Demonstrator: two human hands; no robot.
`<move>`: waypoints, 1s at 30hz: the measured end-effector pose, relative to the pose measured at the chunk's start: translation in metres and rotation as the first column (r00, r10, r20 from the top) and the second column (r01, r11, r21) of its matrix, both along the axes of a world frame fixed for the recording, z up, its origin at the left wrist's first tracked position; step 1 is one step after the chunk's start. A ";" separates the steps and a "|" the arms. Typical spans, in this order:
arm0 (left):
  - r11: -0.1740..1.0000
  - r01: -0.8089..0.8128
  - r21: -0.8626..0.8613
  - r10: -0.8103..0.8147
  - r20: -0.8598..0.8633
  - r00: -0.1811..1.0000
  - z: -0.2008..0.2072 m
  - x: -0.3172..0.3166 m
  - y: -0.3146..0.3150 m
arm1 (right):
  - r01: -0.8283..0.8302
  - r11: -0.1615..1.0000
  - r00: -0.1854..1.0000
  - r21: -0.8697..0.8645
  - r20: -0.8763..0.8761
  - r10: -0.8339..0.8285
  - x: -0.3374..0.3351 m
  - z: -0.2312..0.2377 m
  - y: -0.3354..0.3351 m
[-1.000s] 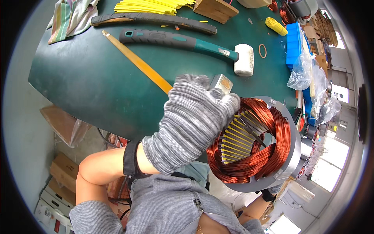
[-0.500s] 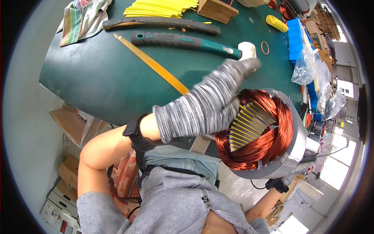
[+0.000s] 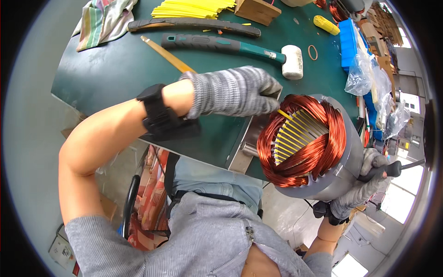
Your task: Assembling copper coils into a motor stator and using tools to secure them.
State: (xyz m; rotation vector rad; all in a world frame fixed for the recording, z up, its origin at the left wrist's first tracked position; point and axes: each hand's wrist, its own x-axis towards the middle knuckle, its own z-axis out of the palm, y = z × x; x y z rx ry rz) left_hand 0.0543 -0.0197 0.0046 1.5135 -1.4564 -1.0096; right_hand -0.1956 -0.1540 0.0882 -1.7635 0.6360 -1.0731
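Note:
A motor stator (image 3: 339, 171), a grey metal ring with copper windings (image 3: 334, 138) around its mouth, sits tilted at the table's right front. Yellow strips line the slots inside it. My gloved left hand (image 3: 240, 92) is at the upper left of the windings, fingertips pinched on a yellow strip (image 3: 287, 115) whose far part runs into the bore. At the stator's lower right, my gloved right hand (image 3: 360, 194) has its fingers wrapped round a black handle (image 3: 390, 171) with a thin rod or cable leading off right. The stator's far side is hidden.
Beyond my left hand lie a white-headed mallet (image 3: 292, 62), a flat yellow-brown stick (image 3: 168, 55) and a dark wrapped bar (image 3: 194, 27). Yellow strips (image 3: 189, 8), a wooden block (image 3: 258, 11), a striped cloth (image 3: 99, 25) and a blue bin (image 3: 348, 46) stand farther back.
My left hand has moved back toward me and left, off the mallet head, and now pinches at the windings' edge. My right hand shows more, round the black handle.

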 end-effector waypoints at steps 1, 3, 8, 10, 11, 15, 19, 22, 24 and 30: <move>1.000 0.011 0.029 -0.013 0.069 0.998 -0.001 0.003 0.005 | -0.032 0.999 0.999 0.036 -0.007 0.033 -0.003 0.001 -0.003; 0.998 -0.003 0.068 -0.029 0.472 0.881 0.008 0.013 0.024 | -0.061 0.996 0.998 0.069 -0.028 0.063 -0.005 -0.002 -0.006; 0.996 -0.084 0.006 0.027 0.921 0.389 -0.019 0.033 0.066 | -0.050 0.994 0.999 0.095 0.026 0.048 -0.009 0.000 -0.011; 0.997 -0.072 0.019 0.011 0.920 0.391 -0.020 0.035 0.069 | -0.049 0.994 0.999 0.100 0.006 0.048 -0.008 -0.001 -0.010; 0.998 -0.057 0.033 -0.009 0.923 0.384 -0.019 0.036 0.069 | -0.050 0.991 0.999 0.122 0.029 0.046 -0.007 -0.002 -0.010; 0.971 -0.076 0.228 -0.157 0.841 0.518 -0.006 0.042 0.058 | -0.195 0.973 0.971 0.126 0.168 0.173 -0.010 -0.002 -0.017; 0.896 -0.070 0.439 -0.298 0.709 0.639 0.002 0.044 0.050 | -0.252 0.959 0.961 0.127 0.153 0.232 -0.008 -0.006 -0.017; 0.981 -0.019 0.193 -0.148 0.807 0.572 -0.014 0.042 0.062 | -0.231 0.971 0.970 0.065 0.091 0.225 -0.011 -0.005 -0.018; 0.990 0.083 -0.114 0.059 0.869 0.492 -0.019 0.035 0.062 | -0.088 0.984 0.990 0.157 0.125 0.069 -0.016 0.001 -0.014; 0.998 -0.038 -0.043 0.057 0.698 0.713 0.007 0.006 0.046 | -0.210 0.952 0.978 0.224 0.060 0.201 -0.018 0.003 -0.018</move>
